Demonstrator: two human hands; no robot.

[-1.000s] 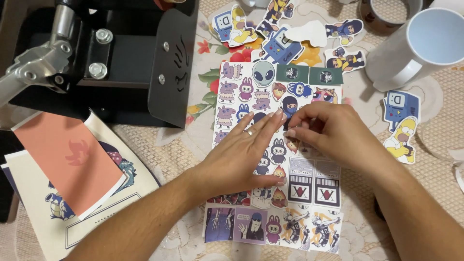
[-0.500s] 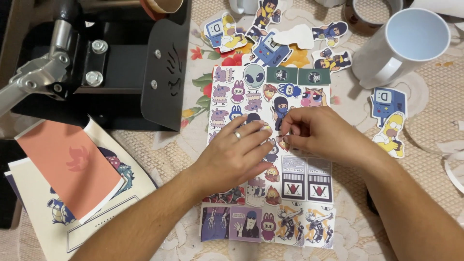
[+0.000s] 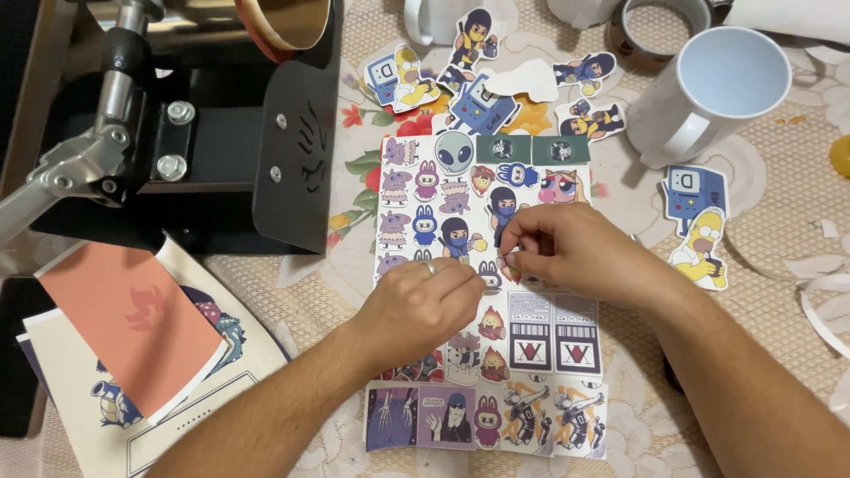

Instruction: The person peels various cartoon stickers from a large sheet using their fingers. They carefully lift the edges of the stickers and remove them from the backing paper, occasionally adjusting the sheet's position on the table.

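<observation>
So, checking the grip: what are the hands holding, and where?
The right hand pinches a small sticker at its edge; the left hand presses flat on the sticker sheet.

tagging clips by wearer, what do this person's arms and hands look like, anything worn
Both forearms are bare, with no sleeves, watch or bracelet in view, and both show some hair. The left hand has a plain silver-toned ring on one finger. The right hand shows no ring or glove. Fingernails look short and unpainted. No markings or tattoos are visible on either arm.
</observation>
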